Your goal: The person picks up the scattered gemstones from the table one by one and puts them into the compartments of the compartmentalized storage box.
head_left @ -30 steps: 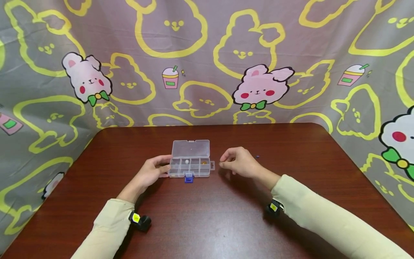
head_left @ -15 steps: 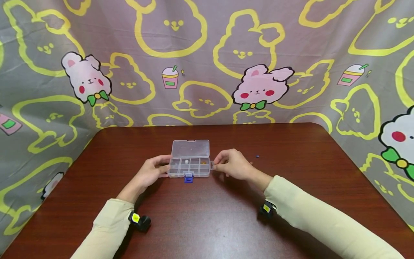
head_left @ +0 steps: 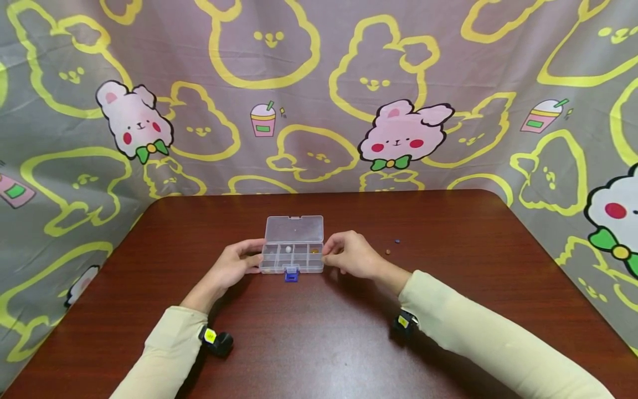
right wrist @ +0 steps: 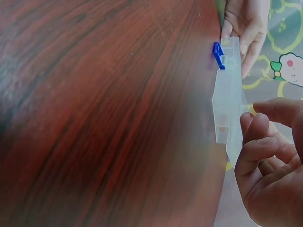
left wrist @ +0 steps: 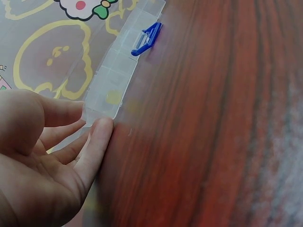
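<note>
A clear plastic compartment box (head_left: pixel 300 265) stands on the table with its lid (head_left: pixel 295 230) raised at the back. Its blue latch (head_left: pixel 291 275) hangs at the front. One compartment holds a white bead (head_left: pixel 288 249), another an amber one (head_left: pixel 314 251), and a yellow piece (left wrist: pixel 113 97) shows through the wall at the left end. My left hand (head_left: pixel 233 260) grips that end between thumb and fingers. At the opposite end, my right hand (head_left: pixel 353 255) has thumb and curled fingers on the box edge, covering the hang tab in the head view.
Two small beads, a brown one (head_left: pixel 387 252) and a blue one (head_left: pixel 397 241), lie on the dark wooden table (head_left: pixel 329 338) right of the box. A patterned cloth (head_left: pixel 319 100) rises behind the table and along its sides. Each wrist carries a camera.
My right hand has moved left over the hang tab to the box's right end, uncovering the brown bead. The left hand and box have stayed in place.
</note>
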`<move>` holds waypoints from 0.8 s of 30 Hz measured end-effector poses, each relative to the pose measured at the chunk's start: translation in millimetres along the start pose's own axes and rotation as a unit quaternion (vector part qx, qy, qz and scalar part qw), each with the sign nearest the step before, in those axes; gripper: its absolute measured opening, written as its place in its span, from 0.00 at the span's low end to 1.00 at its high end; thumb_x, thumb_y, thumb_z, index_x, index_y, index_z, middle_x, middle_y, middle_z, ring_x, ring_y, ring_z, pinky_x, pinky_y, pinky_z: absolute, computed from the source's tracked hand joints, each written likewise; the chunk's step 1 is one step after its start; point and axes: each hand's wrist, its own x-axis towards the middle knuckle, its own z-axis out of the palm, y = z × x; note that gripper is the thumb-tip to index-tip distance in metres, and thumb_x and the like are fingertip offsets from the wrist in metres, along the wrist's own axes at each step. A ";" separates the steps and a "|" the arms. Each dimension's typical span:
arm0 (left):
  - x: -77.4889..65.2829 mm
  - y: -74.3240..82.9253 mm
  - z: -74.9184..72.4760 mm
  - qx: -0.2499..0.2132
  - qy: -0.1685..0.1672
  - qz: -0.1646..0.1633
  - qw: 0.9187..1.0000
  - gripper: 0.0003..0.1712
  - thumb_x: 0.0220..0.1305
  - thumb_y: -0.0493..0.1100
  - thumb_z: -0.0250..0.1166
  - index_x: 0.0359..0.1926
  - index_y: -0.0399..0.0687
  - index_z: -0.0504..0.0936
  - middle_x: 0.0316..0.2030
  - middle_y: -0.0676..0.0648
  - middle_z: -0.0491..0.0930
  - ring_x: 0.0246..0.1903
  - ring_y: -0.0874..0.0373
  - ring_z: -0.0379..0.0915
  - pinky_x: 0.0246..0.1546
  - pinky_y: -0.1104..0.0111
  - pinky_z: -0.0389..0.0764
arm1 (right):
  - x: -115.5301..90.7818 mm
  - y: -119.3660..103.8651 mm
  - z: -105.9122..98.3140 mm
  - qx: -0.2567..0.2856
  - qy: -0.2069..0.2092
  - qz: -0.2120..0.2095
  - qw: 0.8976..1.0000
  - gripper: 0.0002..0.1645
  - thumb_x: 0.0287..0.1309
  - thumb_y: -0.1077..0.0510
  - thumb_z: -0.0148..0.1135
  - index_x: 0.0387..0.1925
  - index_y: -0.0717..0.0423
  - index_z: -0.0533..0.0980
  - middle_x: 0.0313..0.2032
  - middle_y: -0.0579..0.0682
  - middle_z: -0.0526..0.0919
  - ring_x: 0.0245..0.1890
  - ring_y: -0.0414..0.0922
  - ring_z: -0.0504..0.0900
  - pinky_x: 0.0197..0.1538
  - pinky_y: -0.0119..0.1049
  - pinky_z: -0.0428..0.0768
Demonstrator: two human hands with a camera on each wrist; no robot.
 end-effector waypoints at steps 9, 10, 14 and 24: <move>0.1 -0.6 -0.8 0.001 -0.001 -0.001 1.000 0.26 0.72 0.31 0.57 0.69 0.33 0.69 0.61 0.31 0.73 0.49 0.47 0.79 0.46 0.60 0.84 | 3.6 -4.3 7.8 0.002 -0.007 0.000 1.000 0.03 0.57 0.65 0.70 0.30 0.59 0.82 0.23 0.46 0.81 0.13 0.40 0.74 0.19 0.33 0.77; 0.2 -0.7 -0.9 0.001 -0.002 -0.001 1.000 0.26 0.72 0.32 0.57 0.69 0.33 0.69 0.61 0.31 0.73 0.49 0.47 0.79 0.46 0.60 0.84 | 4.0 -4.8 8.5 0.003 -0.008 -0.002 1.000 0.02 0.57 0.66 0.70 0.30 0.59 0.82 0.23 0.46 0.81 0.13 0.40 0.74 0.19 0.33 0.77; 0.5 -1.0 -1.3 0.000 -0.001 0.000 1.000 0.26 0.72 0.32 0.57 0.69 0.33 0.69 0.61 0.31 0.73 0.49 0.47 0.79 0.46 0.60 0.84 | 5.4 -7.5 11.6 0.004 -0.010 -0.006 1.000 0.02 0.57 0.66 0.70 0.31 0.60 0.82 0.23 0.47 0.81 0.13 0.39 0.74 0.19 0.33 0.77; 0.9 -1.4 -0.8 -0.005 0.001 -0.002 1.000 0.26 0.71 0.31 0.58 0.68 0.33 0.70 0.61 0.31 0.73 0.48 0.48 0.79 0.45 0.61 0.84 | 8.0 -12.1 17.7 0.003 -0.014 -0.009 1.000 0.02 0.57 0.66 0.70 0.31 0.61 0.82 0.23 0.46 0.82 0.13 0.39 0.73 0.20 0.32 0.75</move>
